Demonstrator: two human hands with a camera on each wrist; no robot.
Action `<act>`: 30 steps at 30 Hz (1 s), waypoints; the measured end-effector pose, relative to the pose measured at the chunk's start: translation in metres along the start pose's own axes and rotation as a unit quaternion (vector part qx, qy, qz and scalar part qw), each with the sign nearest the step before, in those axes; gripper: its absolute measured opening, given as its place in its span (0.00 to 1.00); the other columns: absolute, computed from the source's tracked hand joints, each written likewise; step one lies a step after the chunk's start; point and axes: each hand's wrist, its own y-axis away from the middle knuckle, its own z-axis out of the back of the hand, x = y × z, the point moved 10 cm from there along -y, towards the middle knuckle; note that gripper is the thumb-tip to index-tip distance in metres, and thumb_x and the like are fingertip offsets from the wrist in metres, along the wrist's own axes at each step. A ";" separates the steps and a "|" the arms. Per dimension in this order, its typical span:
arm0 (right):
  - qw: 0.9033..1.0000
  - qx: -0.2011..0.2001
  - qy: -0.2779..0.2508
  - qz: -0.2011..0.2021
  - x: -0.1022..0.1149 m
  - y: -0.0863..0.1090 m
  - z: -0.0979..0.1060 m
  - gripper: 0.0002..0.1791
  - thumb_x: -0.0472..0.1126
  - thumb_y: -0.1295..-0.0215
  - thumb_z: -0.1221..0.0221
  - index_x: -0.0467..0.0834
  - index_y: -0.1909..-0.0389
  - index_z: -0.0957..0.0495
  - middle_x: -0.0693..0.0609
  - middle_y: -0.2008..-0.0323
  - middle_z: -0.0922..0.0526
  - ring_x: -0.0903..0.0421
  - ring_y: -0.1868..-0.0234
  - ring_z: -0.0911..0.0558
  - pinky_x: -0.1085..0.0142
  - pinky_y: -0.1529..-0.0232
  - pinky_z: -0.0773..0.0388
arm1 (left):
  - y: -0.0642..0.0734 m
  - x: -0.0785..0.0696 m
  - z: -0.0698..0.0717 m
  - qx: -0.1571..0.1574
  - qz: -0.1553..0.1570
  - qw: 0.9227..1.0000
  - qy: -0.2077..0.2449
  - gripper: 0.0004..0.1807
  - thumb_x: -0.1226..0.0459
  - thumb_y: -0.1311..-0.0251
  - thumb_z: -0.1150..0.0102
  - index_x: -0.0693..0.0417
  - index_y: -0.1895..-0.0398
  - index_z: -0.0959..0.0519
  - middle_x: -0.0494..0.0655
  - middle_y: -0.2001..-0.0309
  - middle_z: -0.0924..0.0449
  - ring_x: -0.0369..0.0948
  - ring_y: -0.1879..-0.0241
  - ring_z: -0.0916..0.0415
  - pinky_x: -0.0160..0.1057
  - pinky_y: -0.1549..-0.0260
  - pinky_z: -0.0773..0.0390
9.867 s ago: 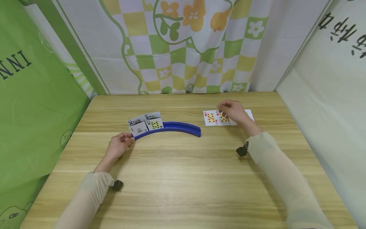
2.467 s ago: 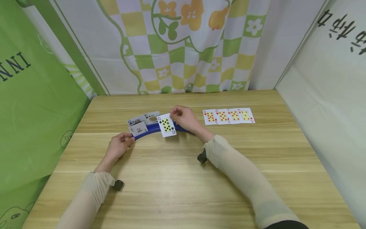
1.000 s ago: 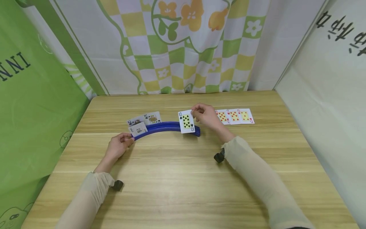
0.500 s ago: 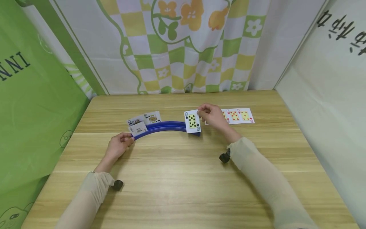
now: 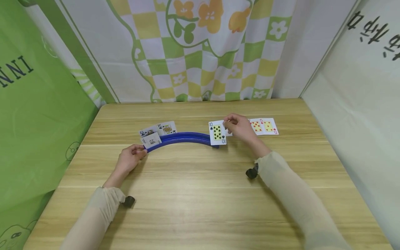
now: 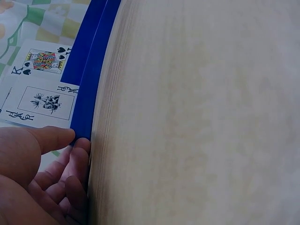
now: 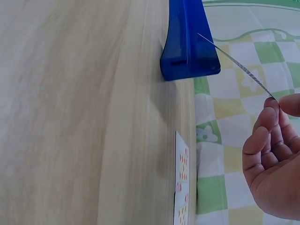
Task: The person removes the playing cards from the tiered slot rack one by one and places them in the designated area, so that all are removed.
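Observation:
My left hand [image 5: 129,159] pinches the left end of a curved blue playing card holder [image 5: 184,136] between thumb and fingers, as the left wrist view also shows. At that end stand a joker card [image 5: 151,140] in the front slot, and a queen [image 5: 147,132] and a king of spades [image 5: 167,128] behind it. My right hand [image 5: 243,129] pinches the ten of spades [image 5: 217,132] by its upper right edge. The card overlaps the holder's right end in the head view; in the right wrist view it appears edge-on, raised off the holder.
A row of red cards lies face up on the wooden table [image 5: 200,194] right of the holder, ending with a seven [image 5: 256,126] and a five of diamonds [image 5: 269,126]. My right hand covers part of the row. A patterned curtain [image 5: 206,69] hangs behind the table.
The ten of spades stood in the holder at first, then was lifted out by my right hand. It has since moved rightward along the holder. My left hand has stayed put.

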 end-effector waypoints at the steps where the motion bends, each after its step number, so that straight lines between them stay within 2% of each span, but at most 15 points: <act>1: 1.000 -0.002 0.000 0.000 -0.001 0.001 0.002 0.13 0.48 0.28 0.45 0.44 0.51 0.21 0.47 0.63 0.15 0.48 0.66 0.19 0.65 0.68 0.23 | 0.000 0.000 0.000 0.000 0.000 1.000 0.001 0.21 0.56 0.32 0.41 0.59 0.42 0.23 0.52 0.61 0.15 0.35 0.70 0.22 0.32 0.74 0.24; 8: 1.000 -0.018 0.003 -0.009 -0.014 0.005 0.014 0.14 0.46 0.28 0.44 0.42 0.51 0.20 0.44 0.62 0.14 0.49 0.67 0.19 0.57 0.64 0.20 | 0.001 -0.001 0.000 0.001 0.000 1.000 0.005 0.22 0.56 0.32 0.41 0.60 0.42 0.23 0.51 0.60 0.15 0.34 0.70 0.22 0.32 0.74 0.24; 12: 1.000 -0.015 0.000 -0.010 -0.019 0.007 0.017 0.14 0.44 0.28 0.44 0.40 0.50 0.21 0.42 0.62 0.15 0.42 0.64 0.18 0.54 0.62 0.19 | 0.002 -0.002 0.000 0.002 0.001 1.000 0.005 0.21 0.56 0.32 0.41 0.60 0.42 0.23 0.51 0.60 0.15 0.33 0.70 0.22 0.32 0.74 0.25; 15: 1.000 -0.016 0.000 -0.011 -0.022 0.008 0.020 0.14 0.44 0.28 0.45 0.39 0.50 0.21 0.41 0.62 0.16 0.40 0.63 0.18 0.55 0.62 0.19 | 0.001 -0.001 0.000 0.001 0.002 1.000 0.006 0.21 0.56 0.31 0.41 0.60 0.42 0.23 0.51 0.60 0.15 0.33 0.70 0.22 0.32 0.74 0.24; 23: 1.000 -0.020 0.007 -0.013 -0.029 0.011 0.030 0.13 0.43 0.28 0.45 0.38 0.51 0.21 0.41 0.62 0.16 0.41 0.63 0.19 0.58 0.62 0.18 | 0.001 0.000 0.000 -0.001 0.001 1.000 0.006 0.21 0.56 0.31 0.41 0.60 0.42 0.23 0.52 0.60 0.15 0.34 0.69 0.22 0.32 0.74 0.24; 30: 0.998 -0.002 0.045 -0.035 -0.046 0.011 0.030 0.15 0.44 0.28 0.46 0.39 0.50 0.21 0.40 0.58 0.15 0.43 0.59 0.17 0.65 0.62 0.20 | 0.000 0.000 -0.001 0.001 0.003 1.000 0.005 0.21 0.56 0.31 0.42 0.59 0.42 0.24 0.51 0.60 0.16 0.35 0.69 0.22 0.32 0.74 0.24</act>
